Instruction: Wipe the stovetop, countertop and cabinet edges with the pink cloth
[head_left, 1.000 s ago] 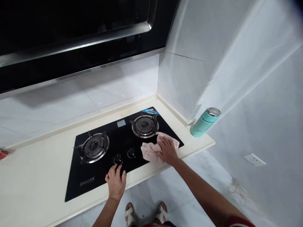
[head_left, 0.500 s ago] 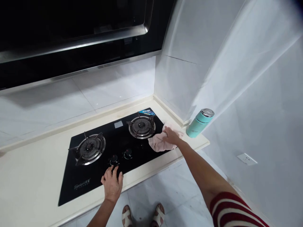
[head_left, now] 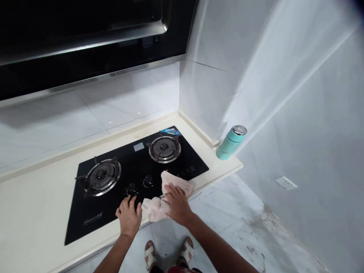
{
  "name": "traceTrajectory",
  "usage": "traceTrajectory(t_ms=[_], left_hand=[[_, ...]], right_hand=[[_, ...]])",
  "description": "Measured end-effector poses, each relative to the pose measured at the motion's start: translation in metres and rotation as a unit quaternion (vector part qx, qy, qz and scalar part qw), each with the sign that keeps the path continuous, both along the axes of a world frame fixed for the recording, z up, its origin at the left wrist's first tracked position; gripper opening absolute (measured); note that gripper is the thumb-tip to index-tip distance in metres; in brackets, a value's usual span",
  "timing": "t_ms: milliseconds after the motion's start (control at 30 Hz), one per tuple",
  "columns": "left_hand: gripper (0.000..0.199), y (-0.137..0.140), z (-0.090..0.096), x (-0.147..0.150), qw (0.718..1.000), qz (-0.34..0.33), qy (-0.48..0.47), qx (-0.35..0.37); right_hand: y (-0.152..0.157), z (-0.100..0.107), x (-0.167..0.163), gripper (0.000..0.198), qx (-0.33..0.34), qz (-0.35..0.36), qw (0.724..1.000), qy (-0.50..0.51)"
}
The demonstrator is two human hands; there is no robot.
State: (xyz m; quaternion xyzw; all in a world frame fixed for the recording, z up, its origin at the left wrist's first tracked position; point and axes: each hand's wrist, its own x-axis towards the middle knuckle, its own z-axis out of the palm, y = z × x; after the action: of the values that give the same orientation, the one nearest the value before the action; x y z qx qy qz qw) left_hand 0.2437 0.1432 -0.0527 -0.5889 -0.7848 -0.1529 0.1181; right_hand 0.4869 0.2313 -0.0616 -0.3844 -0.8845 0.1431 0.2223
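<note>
A black glass gas hob (head_left: 85, 204) with two ringed burners and two knobs is set into a cream countertop (head_left: 34, 212). My right hand (head_left: 178, 204) presses a pale pink cloth (head_left: 159, 203) flat onto the hob's front edge, just right of the knobs. My left hand (head_left: 128, 217) rests palm down on the hob's front edge, its fingers spread and touching the glass by the left knob (head_left: 131, 187). The cloth's left end lies right beside my left hand.
A teal flask (head_left: 229, 143) with a metal lid stands on the counter's right corner against the wall. A dark range hood (head_left: 85, 41) hangs overhead. White tiled walls enclose the corner, with a socket (head_left: 285, 183) low on the right wall. My sandalled feet (head_left: 167, 254) show on the floor.
My right hand has dragged the cloth from the hob's right rear corner forward and left to the front edge beside the knobs. My left hand has stayed put.
</note>
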Motion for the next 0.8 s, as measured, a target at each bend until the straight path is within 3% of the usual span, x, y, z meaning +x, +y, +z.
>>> traceTrajectory(t_ms=[100, 233, 333, 400, 500, 667, 800], left_hand=[[0.038, -0.001, 0.001, 0.001, 1.0, 0.001, -0.007, 0.0], [0.038, -0.002, 0.002, 0.004, 1.0, 0.0, -0.018, -0.008], [0.039, -0.002, 0.002, 0.005, 0.999, 0.005, -0.029, -0.015], [0.039, -0.002, 0.002, 0.005, 0.999, 0.007, -0.035, -0.016], [0.039, -0.002, 0.001, 0.004, 0.999, 0.001, -0.046, -0.016], [0.038, -0.005, -0.002, -0.001, 0.996, -0.011, -0.086, 0.002], [0.034, -0.007, -0.007, -0.007, 0.988, -0.021, -0.148, 0.043]], right_hand=[[0.034, -0.01, 0.052, 0.048, 0.023, -0.073, 0.997, -0.027], [0.098, -0.025, 0.143, 0.052, 0.041, -0.277, 0.957, -0.07], [0.118, -0.029, 0.17, 0.055, -0.002, -0.321, 0.944, -0.077], [0.107, -0.027, 0.156, 0.058, -0.017, -0.336, 0.939, -0.076], [0.059, -0.023, 0.101, 0.059, -0.01, -0.322, 0.945, -0.049], [-0.043, -0.019, -0.014, 0.048, -0.044, -0.148, 0.987, 0.041], [-0.079, -0.01, -0.059, 0.04, -0.101, 0.013, 0.982, 0.162]])
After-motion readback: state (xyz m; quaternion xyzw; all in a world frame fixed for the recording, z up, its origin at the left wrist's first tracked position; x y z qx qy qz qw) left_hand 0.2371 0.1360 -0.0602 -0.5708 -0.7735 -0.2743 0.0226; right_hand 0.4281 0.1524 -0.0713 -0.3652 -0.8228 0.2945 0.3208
